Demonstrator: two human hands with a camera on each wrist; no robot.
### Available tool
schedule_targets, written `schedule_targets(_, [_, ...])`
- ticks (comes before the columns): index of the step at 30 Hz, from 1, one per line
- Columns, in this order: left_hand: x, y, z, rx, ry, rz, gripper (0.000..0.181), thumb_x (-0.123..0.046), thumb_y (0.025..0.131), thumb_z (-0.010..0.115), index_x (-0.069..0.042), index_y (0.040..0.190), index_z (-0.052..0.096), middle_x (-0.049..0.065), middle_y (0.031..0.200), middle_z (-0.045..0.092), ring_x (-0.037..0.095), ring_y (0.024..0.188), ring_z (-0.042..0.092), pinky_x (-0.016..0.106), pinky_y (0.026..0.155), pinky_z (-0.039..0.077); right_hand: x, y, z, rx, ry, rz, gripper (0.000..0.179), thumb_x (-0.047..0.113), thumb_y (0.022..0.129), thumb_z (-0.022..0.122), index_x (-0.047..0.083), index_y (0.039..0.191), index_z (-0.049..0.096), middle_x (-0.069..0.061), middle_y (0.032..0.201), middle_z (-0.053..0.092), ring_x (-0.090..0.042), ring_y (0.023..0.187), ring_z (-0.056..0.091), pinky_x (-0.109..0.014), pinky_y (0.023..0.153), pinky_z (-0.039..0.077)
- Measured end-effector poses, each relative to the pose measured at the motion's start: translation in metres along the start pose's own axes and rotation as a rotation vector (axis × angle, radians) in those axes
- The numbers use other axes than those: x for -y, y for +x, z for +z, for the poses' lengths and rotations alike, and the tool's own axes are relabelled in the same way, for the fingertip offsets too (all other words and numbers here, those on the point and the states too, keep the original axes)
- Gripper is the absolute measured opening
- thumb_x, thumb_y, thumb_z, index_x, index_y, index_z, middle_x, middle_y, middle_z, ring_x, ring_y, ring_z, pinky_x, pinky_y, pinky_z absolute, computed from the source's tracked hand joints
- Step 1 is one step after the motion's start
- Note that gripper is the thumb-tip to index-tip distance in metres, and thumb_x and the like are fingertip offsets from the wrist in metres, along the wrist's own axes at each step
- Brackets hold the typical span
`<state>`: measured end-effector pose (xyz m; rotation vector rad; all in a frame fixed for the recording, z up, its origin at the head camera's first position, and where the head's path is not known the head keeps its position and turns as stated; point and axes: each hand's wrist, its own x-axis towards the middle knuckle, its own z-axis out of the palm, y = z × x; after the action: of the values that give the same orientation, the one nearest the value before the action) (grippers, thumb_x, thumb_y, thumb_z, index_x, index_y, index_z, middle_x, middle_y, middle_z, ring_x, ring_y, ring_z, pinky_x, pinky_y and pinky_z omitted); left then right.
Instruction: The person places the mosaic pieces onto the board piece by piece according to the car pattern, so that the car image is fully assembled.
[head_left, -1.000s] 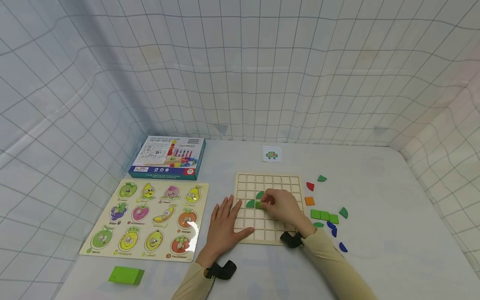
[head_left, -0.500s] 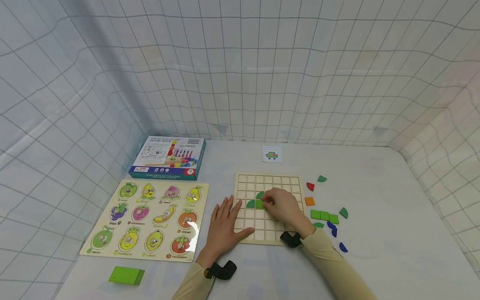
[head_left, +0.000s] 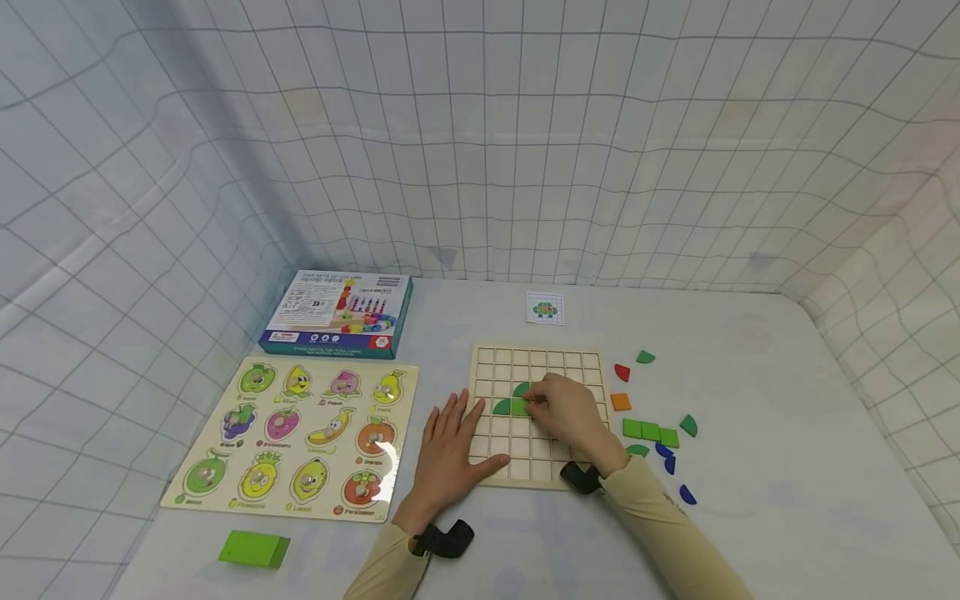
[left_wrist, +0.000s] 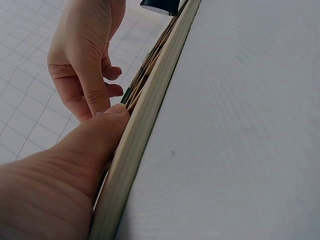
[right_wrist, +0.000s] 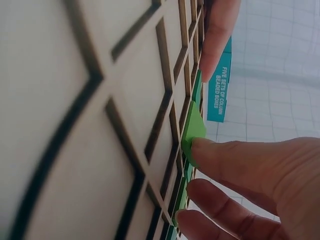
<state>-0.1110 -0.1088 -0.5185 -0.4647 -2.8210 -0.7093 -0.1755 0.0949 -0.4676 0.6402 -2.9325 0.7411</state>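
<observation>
A wooden grid board (head_left: 495,458) lies on the table. My left hand (head_left: 450,467) rests along its left side, fingers spread, with the thumb on the front left part in the left wrist view. Near the middle of the board, my right hand (head_left: 566,412) holds the edge of a light green square tile (right_wrist: 192,127) between thumb and fingers. That tile sits between two dark green quarter-circle pieces, one to its left (head_left: 502,407) and one behind it (head_left: 521,389). Another light green piece (right_wrist: 179,200) shows beyond the fingers in the right wrist view. The right hand hides part of the board.
Right of the board lie light green squares (head_left: 649,431), an orange square (head_left: 620,402), a red piece (head_left: 622,372), and several green and blue pieces. A pattern card (head_left: 544,308) lies behind. Leftward are a fruit puzzle (head_left: 300,442), a box (head_left: 337,312) and a green block (head_left: 254,549).
The light green square shows more of its top face than a second ago, lying flatter in the grid. My right fingers have shifted only slightly; the left hand stays in place.
</observation>
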Motion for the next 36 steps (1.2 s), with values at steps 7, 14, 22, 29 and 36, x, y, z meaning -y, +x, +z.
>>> schedule_targets(7, [-0.001, 0.000, -0.001, 0.004, -0.006, -0.001, 0.086, -0.059, 0.079, 0.066, -0.007, 0.144, 0.041, 0.018, 0.150, 0.030, 0.034, 0.140, 0.019, 0.052, 0.110, 0.011, 0.001, -0.001, 0.001, 0.022, 0.010, 0.018, 0.004, 0.016, 0.082, 0.075, 0.014, 0.084, 0.076, 0.007, 0.076, 0.057, -0.007, 0.063, 0.051, -0.026, 0.056, 0.044])
schedule_targets(14, [-0.001, 0.000, -0.001, 0.012, -0.007, -0.007, 0.087, -0.059, 0.079, 0.065, -0.007, 0.144, 0.040, 0.018, 0.150, 0.029, 0.033, 0.140, 0.018, 0.052, 0.110, 0.010, -0.001, -0.009, -0.003, 0.042, 0.044, 0.041, 0.004, 0.017, 0.082, 0.074, 0.013, 0.083, 0.075, 0.008, 0.075, 0.057, -0.007, 0.062, 0.049, -0.026, 0.054, 0.043])
schedule_targets(22, [0.000, 0.000, -0.001, 0.016, 0.000, -0.010, 0.087, -0.060, 0.079, 0.065, -0.008, 0.145, 0.040, 0.018, 0.151, 0.029, 0.033, 0.140, 0.018, 0.051, 0.111, 0.010, -0.015, -0.024, -0.015, 0.000, 0.070, 0.050, 0.005, 0.015, 0.080, 0.076, 0.015, 0.085, 0.074, 0.010, 0.077, 0.058, -0.005, 0.062, 0.051, -0.025, 0.053, 0.042])
schedule_targets(29, [0.000, 0.000, -0.001, 0.014, -0.015, -0.003, 0.087, -0.059, 0.079, 0.065, -0.008, 0.145, 0.040, 0.018, 0.151, 0.028, 0.033, 0.140, 0.017, 0.051, 0.111, 0.009, -0.034, -0.034, -0.043, 0.010, 0.045, 0.056, 0.008, 0.014, 0.082, 0.074, 0.012, 0.090, 0.075, 0.007, 0.080, 0.061, -0.008, 0.064, 0.051, -0.026, 0.053, 0.042])
schedule_targets(36, [0.000, 0.000, -0.001, 0.008, -0.019, -0.001, 0.087, -0.058, 0.079, 0.066, -0.007, 0.144, 0.040, 0.018, 0.150, 0.029, 0.034, 0.140, 0.019, 0.052, 0.110, 0.010, -0.065, -0.035, -0.062, 0.116, 0.045, 0.116, 0.012, 0.014, 0.083, 0.072, 0.009, 0.094, 0.072, 0.005, 0.078, 0.062, -0.013, 0.068, 0.056, -0.031, 0.056, 0.044])
